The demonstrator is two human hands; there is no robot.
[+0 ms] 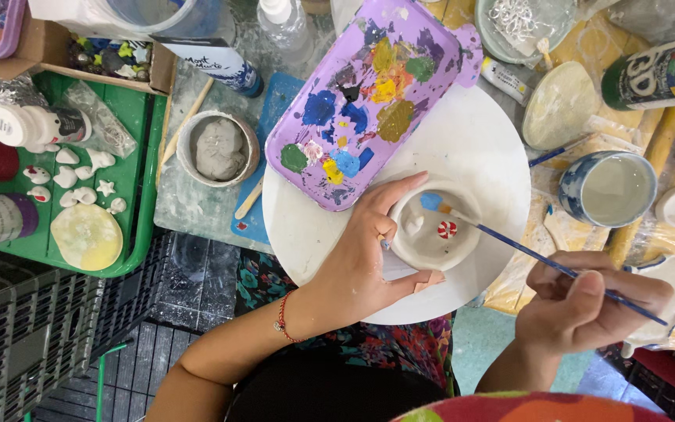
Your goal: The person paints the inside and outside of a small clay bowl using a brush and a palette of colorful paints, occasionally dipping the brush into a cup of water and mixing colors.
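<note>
1. The small white clay bowl (433, 228) is cupped by the left hand (369, 262): thumb along the near rim, fingers curled round the far side, so the hand is closed on the bowl.
2. A thin blue-handled brush (544, 262) is pinched in the right hand (587, 301), fingers closed on the rear part of the handle.
3. The key relation: the bowl lies up and to the left of the right hand, and the brush's long axis runs on that same diagonal, from the hand up-left to the bowl.
4. The blue-loaded brush tip (431, 202) is seen at the bowl's far inner rim; whether it touches cannot be told for certain.
5. A red-and-white striped dot (448, 229) is seen inside the bowl, just below the tip.
6. The left hand is the nearer one, in contact with the bowl; the right hand is kept well apart, reaching only through the brush.
7. The bowl is rested on a round white turntable (478, 148), beyond the left hand.
8. A purple paint tray (369, 94) with blue, yellow and green blobs is laid just above the left hand, overlapping the turntable.
9. A cup of cloudy water (609, 187) is stood above the right hand.
10. A green tray (130, 195) of small white pieces is set far to the left of the left hand, on a crowded desk (197, 211).
</note>
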